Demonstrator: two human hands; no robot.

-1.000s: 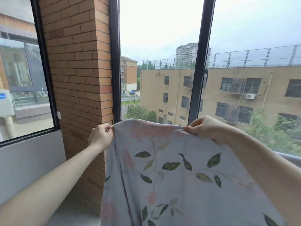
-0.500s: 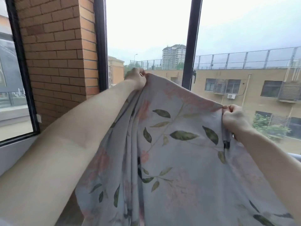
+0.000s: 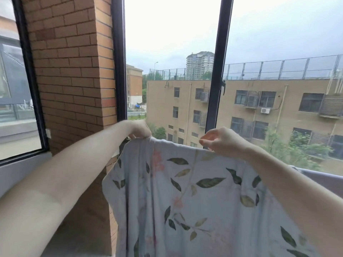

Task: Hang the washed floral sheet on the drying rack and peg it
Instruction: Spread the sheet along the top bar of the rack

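Lowered, both hands' fingers (image 3: 204,141) (curled) pinch the floral sheet's (image 3: 194,201) top edge.

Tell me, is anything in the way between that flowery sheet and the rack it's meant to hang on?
Cannot say: no drying rack or pegs show in this view. The left hand and right hand both hold the floral sheet by its top edge, spread before the window frame, with nothing in front of it.

Soft matt cloth sheet (image 3: 194,201), rough brick pillar (image 3: 74,71), smooth dark metal window frame (image 3: 216,71), glossy glass.
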